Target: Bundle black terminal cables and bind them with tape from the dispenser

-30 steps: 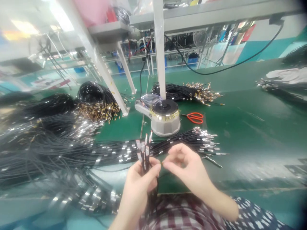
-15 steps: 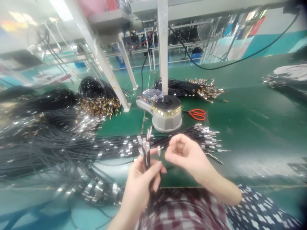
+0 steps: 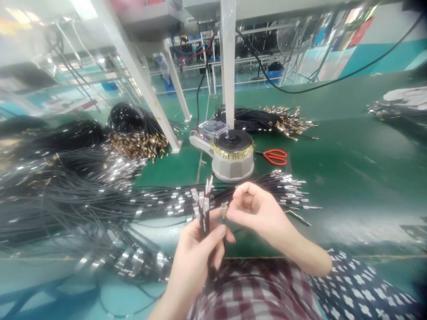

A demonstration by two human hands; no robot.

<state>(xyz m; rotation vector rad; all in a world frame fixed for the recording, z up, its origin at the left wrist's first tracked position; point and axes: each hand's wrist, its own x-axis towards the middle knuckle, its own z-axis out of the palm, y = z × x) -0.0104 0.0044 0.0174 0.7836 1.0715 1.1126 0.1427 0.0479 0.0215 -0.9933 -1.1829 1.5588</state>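
My left hand (image 3: 202, 249) is closed around several black cables, whose flat silvery connector ends (image 3: 201, 202) stick up above the fingers. One cable end (image 3: 223, 209) stands apart from the bunch, between the left thumb and forefinger, with a small yellowish spot on its side. My right hand (image 3: 255, 206) is closed in a pinch right beside that single end; what its fingertips hold, if anything, is too small to make out. Just beyond the hands stands a round tape dispenser (image 3: 232, 162) with a black top and yellow tape pieces around its rim.
Behind my right hand lies a bundle of cables with silvery ends (image 3: 290, 189). Red-handled scissors (image 3: 275, 156) rest right of the dispenser. Cable heaps (image 3: 66, 178) cover the left side. White posts (image 3: 228, 66) rise from the green table (image 3: 343, 164), and a black cord (image 3: 300, 91) hangs behind.
My right hand has moved slightly left and closer to the single cable end. The left hand keeps its hold on the cables. The view has shifted a little.
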